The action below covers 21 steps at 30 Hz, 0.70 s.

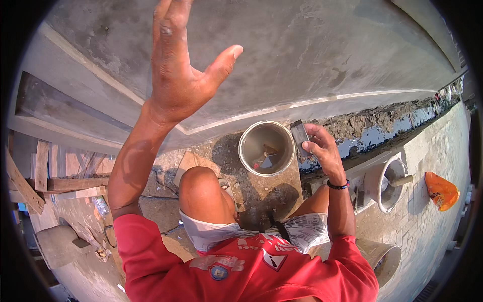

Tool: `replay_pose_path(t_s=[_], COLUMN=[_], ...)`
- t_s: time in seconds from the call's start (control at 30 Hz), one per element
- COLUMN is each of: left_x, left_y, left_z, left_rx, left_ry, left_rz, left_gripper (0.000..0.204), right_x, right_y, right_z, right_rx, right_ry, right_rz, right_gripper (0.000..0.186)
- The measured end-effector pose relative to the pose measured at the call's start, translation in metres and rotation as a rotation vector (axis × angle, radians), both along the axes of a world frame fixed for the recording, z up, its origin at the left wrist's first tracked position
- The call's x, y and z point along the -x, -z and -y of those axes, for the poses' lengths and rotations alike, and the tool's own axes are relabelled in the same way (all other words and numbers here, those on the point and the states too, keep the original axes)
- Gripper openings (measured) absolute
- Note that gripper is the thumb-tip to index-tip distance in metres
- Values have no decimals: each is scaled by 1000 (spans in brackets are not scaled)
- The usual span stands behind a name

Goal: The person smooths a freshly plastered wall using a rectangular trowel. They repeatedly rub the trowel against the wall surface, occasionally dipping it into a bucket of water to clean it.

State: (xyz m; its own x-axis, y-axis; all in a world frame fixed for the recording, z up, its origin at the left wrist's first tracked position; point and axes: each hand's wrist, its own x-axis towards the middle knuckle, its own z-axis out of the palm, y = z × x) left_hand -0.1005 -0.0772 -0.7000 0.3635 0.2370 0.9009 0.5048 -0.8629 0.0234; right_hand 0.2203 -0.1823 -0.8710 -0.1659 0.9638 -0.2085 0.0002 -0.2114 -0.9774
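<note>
My left hand [183,75] is raised before the grey plastered wall [312,45], thumb spread away from the fingers and nothing in it. Its fingertips run out of the picture at the top, so whether they touch the wall I cannot tell. Between the thumb and fingers of my right hand [324,151] is a small grey rectangular block [300,134] with a darker edge. Just left of that block stands a round bucket [242,151] of murky water, with some small scraps showing in it.
A muddy trench [370,132] with dark water runs along the wall's foot at right. Beyond it are a white bucket [373,183] with a tool handle, an orange bag [441,191] and another bucket [395,261]. Wooden boards [70,184] lie at left.
</note>
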Motion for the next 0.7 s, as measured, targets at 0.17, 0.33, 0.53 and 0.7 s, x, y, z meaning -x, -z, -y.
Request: replay_pose_path(t_s=[0.17, 0.33, 0.53, 0.7], left_x=[51, 39, 20, 21], left_y=[-56, -54, -45, -55], left_z=[-77, -75, -60, -48], left_rx=[-799, -695, -527, -556], left_ry=[-649, -831, -813, -864], left_rz=[-35, -110, -27, -80], left_gripper=[70, 76, 52, 56], right_x=[58, 105, 128, 129], right_y=[40, 151, 195, 157], right_z=[-18, -83, -90, -103], right_rx=[-531, -281, -165, -177], right_ry=[-503, -582, -539, -792], right_rz=[863, 1176, 1071, 1115], right_gripper=[55, 46, 47, 47])
